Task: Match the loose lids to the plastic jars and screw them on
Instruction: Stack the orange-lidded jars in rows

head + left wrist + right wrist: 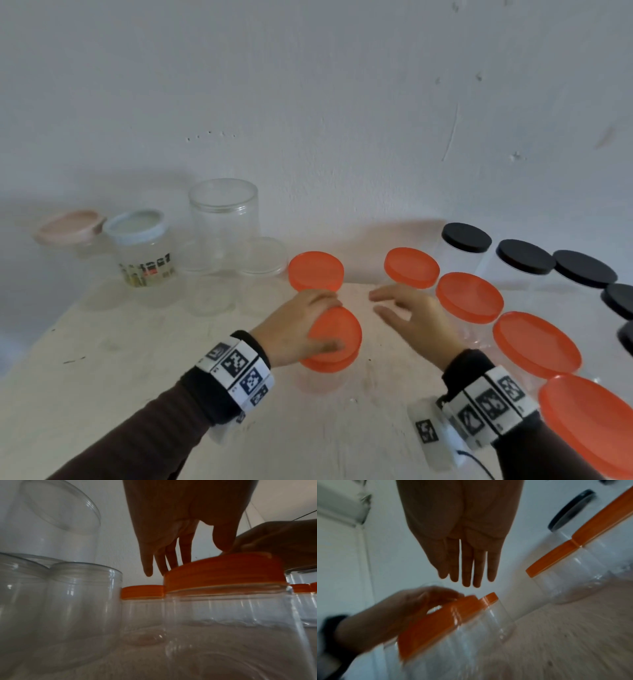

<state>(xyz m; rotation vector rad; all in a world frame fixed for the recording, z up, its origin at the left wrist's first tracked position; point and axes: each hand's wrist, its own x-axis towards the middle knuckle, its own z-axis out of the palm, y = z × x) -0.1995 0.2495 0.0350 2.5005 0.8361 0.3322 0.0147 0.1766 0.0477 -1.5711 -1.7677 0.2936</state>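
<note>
While the round, smooth orange lid (337,337) sits on its clear plastic jar (322,378) mid-table (102,394), the left hand (294,329) grips its rim; the right hand (416,317) hovers beside, fingers straight, holding nothing.

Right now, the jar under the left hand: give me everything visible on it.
The jar is clear plastic, looks empty, and stands upright on the pale table near the front middle. An orange lid sits on its mouth; whether it is fully screwed down cannot be told. The left hand grips the lid from above, fingers and thumb curled over its rim. The right hand is open beside it, not touching. Another orange-lidded jar stands just behind.
</note>
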